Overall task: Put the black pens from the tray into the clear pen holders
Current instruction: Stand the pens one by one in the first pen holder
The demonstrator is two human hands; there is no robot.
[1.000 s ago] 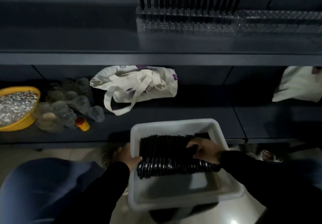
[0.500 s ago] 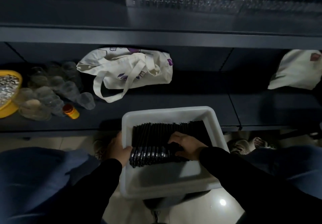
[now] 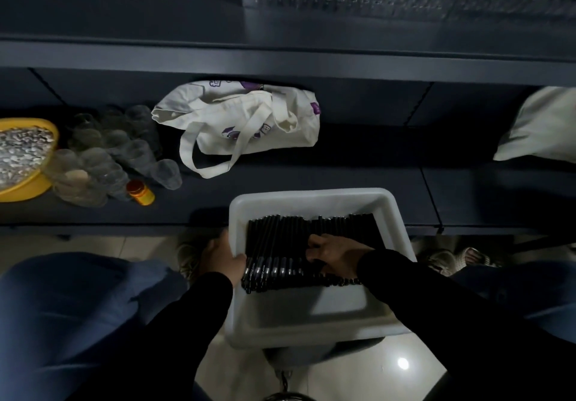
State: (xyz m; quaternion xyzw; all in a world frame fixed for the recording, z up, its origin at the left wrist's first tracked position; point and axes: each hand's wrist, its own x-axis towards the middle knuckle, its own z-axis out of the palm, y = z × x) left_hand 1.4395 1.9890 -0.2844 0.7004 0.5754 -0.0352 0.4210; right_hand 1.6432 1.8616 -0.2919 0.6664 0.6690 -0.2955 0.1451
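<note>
Left hand (image 3: 223,259) grips the rim of the white tray (image 3: 311,313). Right hand (image 3: 335,255) rests with curled fingers among the black pens (image 3: 274,244); whether it grasps any cannot be told.

Your 2 arms reach forward and down in black sleeves. Your left hand (image 3: 223,260) grips the tray's (image 3: 311,198) left wall — thumb inside, fingers outside. Your right hand (image 3: 335,255) lies palm down on the black pens (image 3: 280,244) — fingers curled into the stack.
</note>
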